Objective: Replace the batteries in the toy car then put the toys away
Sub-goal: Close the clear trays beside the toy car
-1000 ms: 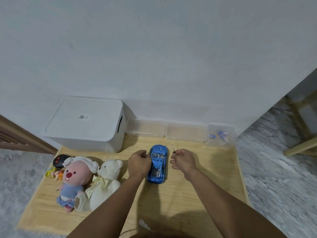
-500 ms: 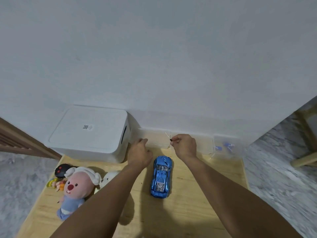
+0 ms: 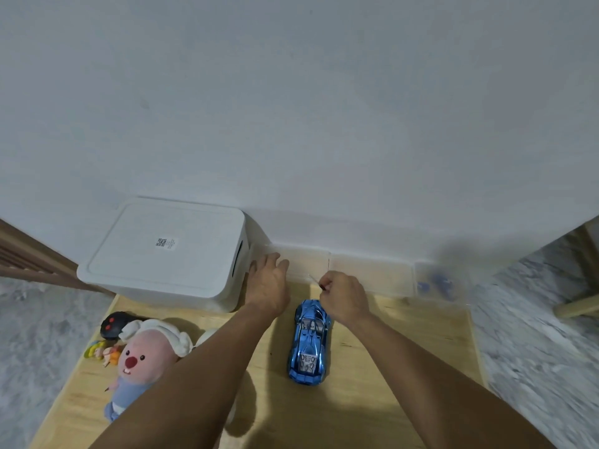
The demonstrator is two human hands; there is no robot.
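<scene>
A wooden counter stood against a white wall. At its far left corner sat a white lidded storage box; along the far edge beside it ran a row of clear plastic trays, the one at the far right corner holding small blue items, blurred. A pink plush toy lay near the left edge, with a black remote control behind it. The blue toy car rested mid-counter, lengthwise. The left hand reached toward the far edge, fingers released and extended. The right hand, above the car's far end, had its fingers pinching a thin small screwdriver.
</scene>
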